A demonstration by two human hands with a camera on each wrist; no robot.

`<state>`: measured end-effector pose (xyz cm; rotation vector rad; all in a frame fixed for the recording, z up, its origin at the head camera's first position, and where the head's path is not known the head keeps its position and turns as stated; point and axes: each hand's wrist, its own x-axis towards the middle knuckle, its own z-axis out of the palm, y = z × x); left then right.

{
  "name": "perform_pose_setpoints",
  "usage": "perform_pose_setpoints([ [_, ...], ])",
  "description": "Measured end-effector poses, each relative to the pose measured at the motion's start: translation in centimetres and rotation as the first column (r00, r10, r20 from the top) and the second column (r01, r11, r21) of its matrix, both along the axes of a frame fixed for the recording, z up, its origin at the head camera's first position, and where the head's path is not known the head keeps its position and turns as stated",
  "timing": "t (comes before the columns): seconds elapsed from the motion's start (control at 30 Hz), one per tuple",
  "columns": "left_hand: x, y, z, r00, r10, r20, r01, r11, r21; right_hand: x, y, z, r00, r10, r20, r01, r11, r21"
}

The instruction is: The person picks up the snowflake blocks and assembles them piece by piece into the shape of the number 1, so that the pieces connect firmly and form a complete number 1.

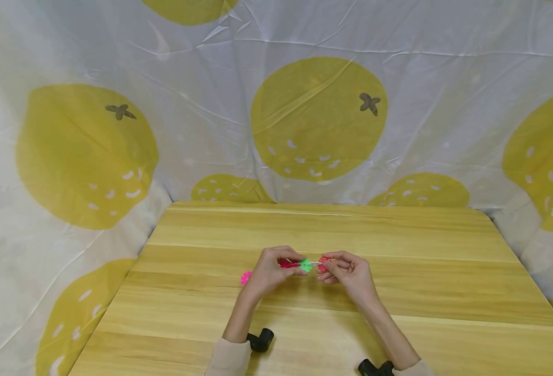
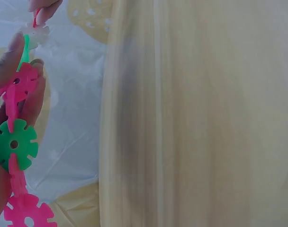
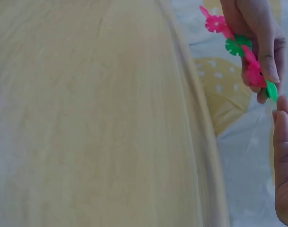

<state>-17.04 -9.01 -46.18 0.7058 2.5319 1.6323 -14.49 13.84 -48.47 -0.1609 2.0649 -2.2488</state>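
Observation:
Above the table, my left hand [image 1: 273, 269] pinches a chain of notched, flower-shaped plastic interlocking discs near its right end. In the left wrist view the chain shows a pink disc [image 2: 24, 78] between my fingers, a green disc [image 2: 22, 153] below it and another pink disc [image 2: 30, 213] at the bottom. A bright green disc [image 1: 306, 265] sticks out past my left fingertips. Beyond it is a white disc [image 2: 37, 34], edge-on in the head view. My right hand [image 1: 356, 277] pinches a red disc [image 1: 323, 264] against the white one; its fingers partly cover the red disc.
The wooden table [image 1: 446, 271] spans the area under both hands. Behind it hangs a pale cloth [image 1: 210, 104] printed with yellow lemons. Black devices [image 1: 261, 340] sit by both wrists.

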Motion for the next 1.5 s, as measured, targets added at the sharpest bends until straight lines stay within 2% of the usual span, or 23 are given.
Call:
perform_pose_setpoints([
  [0.13,0.1,-0.1,0.2,0.995,-0.061,0.076,0.061,0.998,0.0,-0.2,0.4,-0.1,1.0,-0.019,0.013,0.019,1.0,0.005],
  [0.23,0.2,-0.3,0.3,0.983,-0.115,0.141,0.117,0.993,0.0,-0.4,0.7,-0.1,0.999,-0.044,0.018,0.043,0.999,0.009],
  [0.37,0.2,-0.2,0.4,0.969,-0.17,0.176,0.171,0.985,0.012,-0.6,1.1,0.1,0.998,-0.062,0.022,0.062,0.998,0.016],
  [0.47,0.2,0.0,0.4,0.964,-0.184,0.194,0.182,0.983,0.028,-0.6,1.3,0.1,0.997,-0.067,0.026,0.067,0.998,0.016],
  [0.57,0.2,0.1,0.4,0.962,-0.17,0.214,0.162,0.985,0.053,-0.7,1.2,0.1,0.997,-0.07,0.021,0.07,0.998,0.005],
  [0.77,0.1,0.3,0.2,0.965,-0.1,0.241,0.072,0.99,0.123,-0.5,0.7,-0.1,0.998,-0.053,0.023,0.054,0.998,-0.013],
  [0.87,0.1,0.5,0.1,0.969,-0.062,0.241,0.029,0.99,0.137,-0.2,0.5,-0.2,1.0,0.0,0.022,0.0,1.0,0.003],
  [1.0,0.1,0.7,-0.1,0.966,-0.042,0.255,-0.006,0.982,0.186,0.0,-0.1,-0.5,0.995,0.102,0.002,-0.102,0.994,0.034],
  [1.2,0.0,1.1,-0.4,0.964,-0.047,0.262,-0.022,0.967,0.255,0.2,-0.6,-0.7,0.985,0.166,-0.035,-0.165,0.986,0.038],
  [1.37,-0.1,1.4,-0.7,0.961,-0.055,0.27,-0.016,0.967,0.256,0.2,-0.5,-0.6,0.979,0.19,-0.067,-0.187,0.981,0.057],
  [1.5,-0.1,1.5,-1.1,0.959,-0.055,0.278,-0.012,0.972,0.233,0.1,-0.3,-0.7,0.977,0.207,-0.055,-0.202,0.976,0.082],
])
